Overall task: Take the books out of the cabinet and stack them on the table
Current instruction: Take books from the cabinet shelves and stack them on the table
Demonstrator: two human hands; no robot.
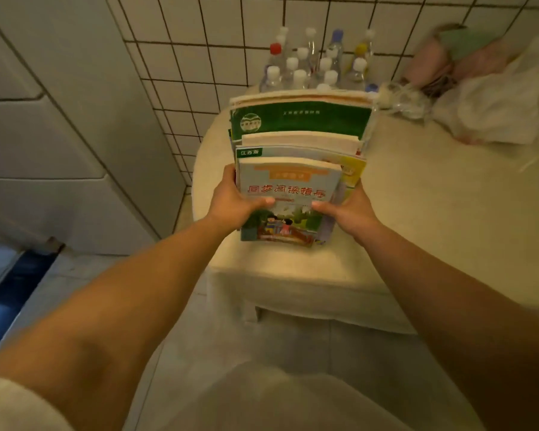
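Note:
A stack of books (pixel 299 144) sits at the left end of the cloth-covered table (pixel 433 213). The top book (pixel 288 200) has a pale blue cover with red characters and a cartoon picture. Under it lie a yellow-edged book and a larger green one (pixel 302 118). My left hand (pixel 234 202) grips the stack's left side, thumb on the top cover. My right hand (pixel 347 209) grips the right side, thumb on the cover too.
Several plastic water bottles (pixel 311 63) stand behind the stack against the tiled wall. A crumpled white plastic bag (pixel 495 107) and pink and green bundles (pixel 458 54) lie at the table's back right. White cabinet fronts (pixel 44 150) stand to the left.

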